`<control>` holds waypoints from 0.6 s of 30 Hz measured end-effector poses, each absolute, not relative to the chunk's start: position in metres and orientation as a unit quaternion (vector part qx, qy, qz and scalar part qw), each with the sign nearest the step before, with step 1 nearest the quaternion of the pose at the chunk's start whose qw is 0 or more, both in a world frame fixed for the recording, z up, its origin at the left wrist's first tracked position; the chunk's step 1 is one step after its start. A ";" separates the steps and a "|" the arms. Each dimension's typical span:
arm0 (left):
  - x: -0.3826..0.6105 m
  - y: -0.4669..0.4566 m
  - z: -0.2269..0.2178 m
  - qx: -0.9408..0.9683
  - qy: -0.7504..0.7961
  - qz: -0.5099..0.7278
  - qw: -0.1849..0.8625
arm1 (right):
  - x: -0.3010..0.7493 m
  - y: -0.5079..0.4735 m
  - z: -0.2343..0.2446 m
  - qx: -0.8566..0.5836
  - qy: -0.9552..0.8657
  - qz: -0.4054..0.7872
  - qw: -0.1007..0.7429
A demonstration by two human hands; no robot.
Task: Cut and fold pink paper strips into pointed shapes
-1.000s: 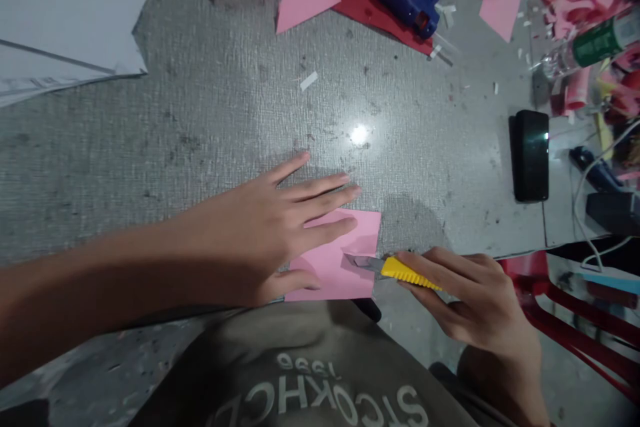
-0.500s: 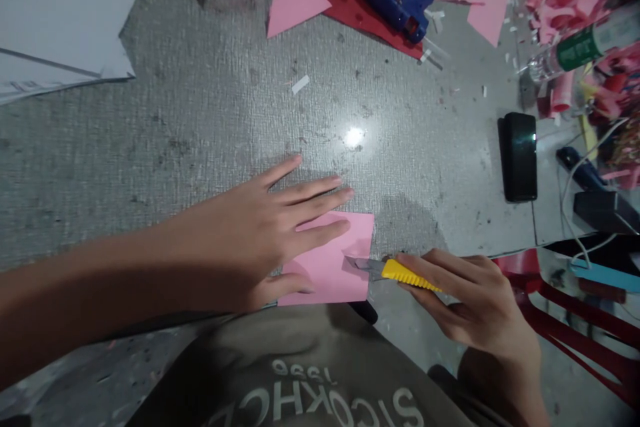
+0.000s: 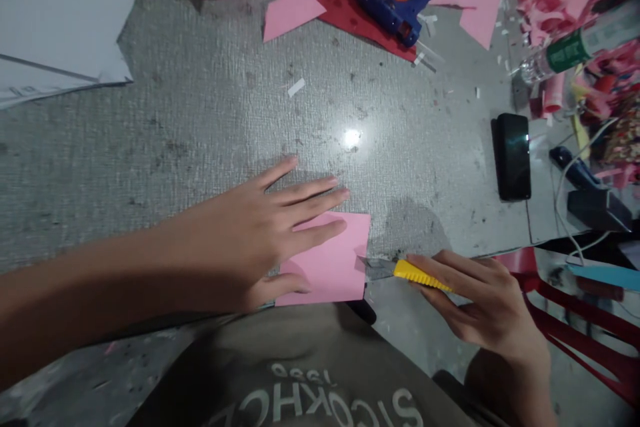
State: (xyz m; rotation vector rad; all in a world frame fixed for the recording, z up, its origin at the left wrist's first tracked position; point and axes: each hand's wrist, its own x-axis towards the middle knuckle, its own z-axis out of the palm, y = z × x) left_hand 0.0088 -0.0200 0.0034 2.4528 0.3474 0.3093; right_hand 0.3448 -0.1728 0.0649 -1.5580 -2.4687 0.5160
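Under my left hand point(image 3: 280, 227) lies a pink sheet of paper point(image 3: 340, 267) at the table's near edge. The fingers are spread, with the thumb and little-side fingers resting on the paper and the others reaching past its far edge onto the table. To the right, my right hand point(image 3: 480, 293) is closed around a yellow utility knife point(image 3: 423, 275). Its blade is out and points left, the tip over the paper's right edge. Whether the tip touches the paper I cannot tell.
A black phone point(image 3: 514, 157) lies on the right of the grey table point(image 3: 210, 127). At the back are a blue glue gun point(image 3: 393, 10), red card point(image 3: 340, 3) and pink paper pieces point(image 3: 293, 12). White sheets point(image 3: 60, 13) lie far left. A plastic bottle point(image 3: 565, 50) and a red chair point(image 3: 575, 320) are right.
My right hand has drawn the knife a little to the right, so less of the blade is over the paper. My left hand stays on the paper. The view has shifted slightly.
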 end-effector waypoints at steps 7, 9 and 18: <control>0.008 -0.021 0.005 0.945 0.125 0.097 0.288 | 0.350 -0.177 0.063 -0.536 -0.816 0.197 0.092; 0.007 -0.020 0.004 0.947 0.125 0.100 0.278 | 0.351 -0.177 0.062 -0.538 -0.811 0.212 0.087; 0.004 -0.017 -0.004 0.966 0.108 0.099 0.213 | 0.355 -0.181 0.061 -0.558 -0.788 0.238 0.109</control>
